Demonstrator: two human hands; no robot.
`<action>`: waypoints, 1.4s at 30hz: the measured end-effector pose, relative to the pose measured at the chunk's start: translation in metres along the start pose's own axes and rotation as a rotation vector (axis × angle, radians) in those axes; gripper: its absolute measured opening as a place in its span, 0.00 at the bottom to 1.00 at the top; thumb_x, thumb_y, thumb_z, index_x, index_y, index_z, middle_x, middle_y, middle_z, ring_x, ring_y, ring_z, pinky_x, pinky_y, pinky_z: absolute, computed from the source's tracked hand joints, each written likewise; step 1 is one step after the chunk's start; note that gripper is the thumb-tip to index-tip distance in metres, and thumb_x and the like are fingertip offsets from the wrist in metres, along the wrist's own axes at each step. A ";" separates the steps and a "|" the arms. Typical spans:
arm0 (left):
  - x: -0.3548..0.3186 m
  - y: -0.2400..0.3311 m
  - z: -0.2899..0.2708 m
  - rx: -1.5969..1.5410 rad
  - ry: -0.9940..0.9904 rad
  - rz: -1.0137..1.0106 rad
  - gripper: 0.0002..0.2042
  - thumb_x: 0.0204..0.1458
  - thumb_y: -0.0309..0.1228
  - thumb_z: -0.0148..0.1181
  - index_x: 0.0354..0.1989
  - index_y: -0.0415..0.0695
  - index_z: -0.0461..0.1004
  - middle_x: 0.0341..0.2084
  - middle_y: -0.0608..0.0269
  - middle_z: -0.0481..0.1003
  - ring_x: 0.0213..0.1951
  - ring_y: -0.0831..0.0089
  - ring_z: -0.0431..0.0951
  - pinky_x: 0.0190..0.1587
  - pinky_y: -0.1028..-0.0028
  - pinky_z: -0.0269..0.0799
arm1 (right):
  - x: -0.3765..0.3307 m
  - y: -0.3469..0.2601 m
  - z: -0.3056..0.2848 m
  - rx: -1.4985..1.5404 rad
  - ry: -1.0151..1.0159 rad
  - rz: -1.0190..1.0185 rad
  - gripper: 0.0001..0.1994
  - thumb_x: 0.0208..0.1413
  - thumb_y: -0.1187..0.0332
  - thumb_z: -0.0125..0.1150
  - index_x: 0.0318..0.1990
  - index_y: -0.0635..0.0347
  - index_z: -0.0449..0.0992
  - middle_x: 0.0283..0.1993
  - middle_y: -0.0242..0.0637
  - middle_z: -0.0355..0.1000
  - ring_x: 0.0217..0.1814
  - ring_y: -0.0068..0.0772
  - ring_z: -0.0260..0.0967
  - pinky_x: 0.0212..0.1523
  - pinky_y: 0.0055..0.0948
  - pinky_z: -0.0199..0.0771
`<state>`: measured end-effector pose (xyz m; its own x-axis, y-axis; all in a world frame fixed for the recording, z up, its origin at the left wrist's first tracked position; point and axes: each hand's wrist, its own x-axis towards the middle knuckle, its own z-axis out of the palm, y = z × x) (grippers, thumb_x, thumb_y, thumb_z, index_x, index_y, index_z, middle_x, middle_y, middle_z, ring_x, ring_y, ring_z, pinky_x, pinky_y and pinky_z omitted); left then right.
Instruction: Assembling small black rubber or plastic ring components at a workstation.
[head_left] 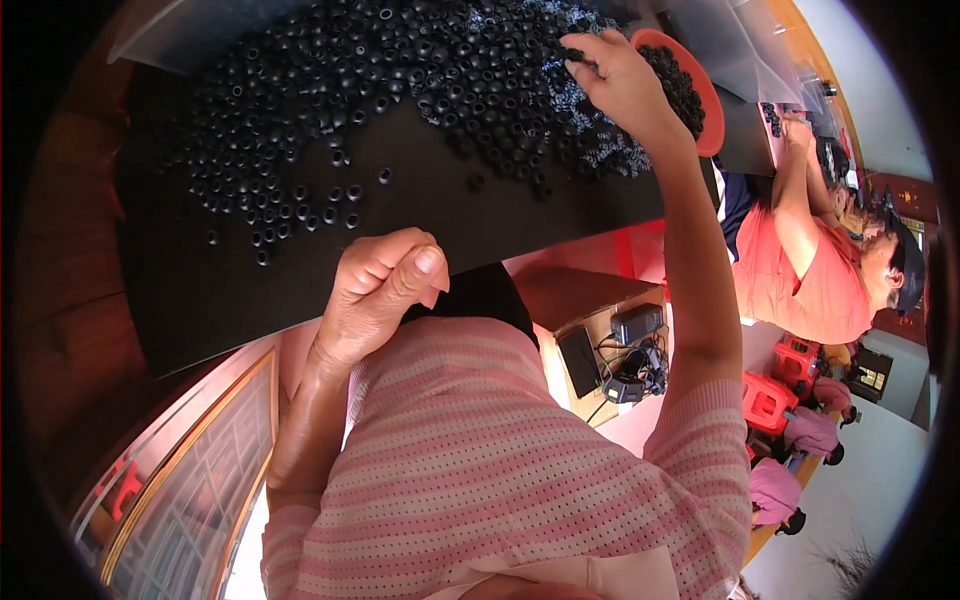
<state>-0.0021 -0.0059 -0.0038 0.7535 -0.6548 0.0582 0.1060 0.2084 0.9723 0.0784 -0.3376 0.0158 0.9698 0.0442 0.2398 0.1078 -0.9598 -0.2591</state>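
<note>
Across the dark tabletop lies a wide spread of small black hollow ring-like parts. Among them on the right are tiny silvery bits, too small to name for sure. My left hand is closed in a fist above the table's near edge, thumb on top; whatever it may hold is hidden. At the far right my right hand reaches over the pile, its fingertips curled together around something small and dark. Beside that hand stands an orange bowl filled with small dark pieces.
Clear plastic bins border the pile at the back. Below the table, a cardboard box holds black adapters and cables. To the right sits a person in orange at the bench; red stools and others are beyond.
</note>
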 end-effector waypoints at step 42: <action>-0.012 -0.008 -0.007 -0.486 0.210 0.015 0.17 0.62 0.39 0.47 0.46 0.37 0.70 0.27 0.64 0.73 0.24 0.81 0.67 0.27 0.81 0.63 | -0.091 -0.178 0.001 0.932 -0.020 -0.323 0.22 0.48 0.85 0.55 0.53 0.62 0.68 0.35 0.38 0.73 0.27 0.25 0.71 0.27 0.21 0.70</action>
<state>-0.0074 0.0051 -0.0135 0.8661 -0.4994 -0.0235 0.3445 0.5620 0.7520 -0.0293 -0.1707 0.0394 0.8658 0.2787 0.4156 0.4894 -0.2990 -0.8192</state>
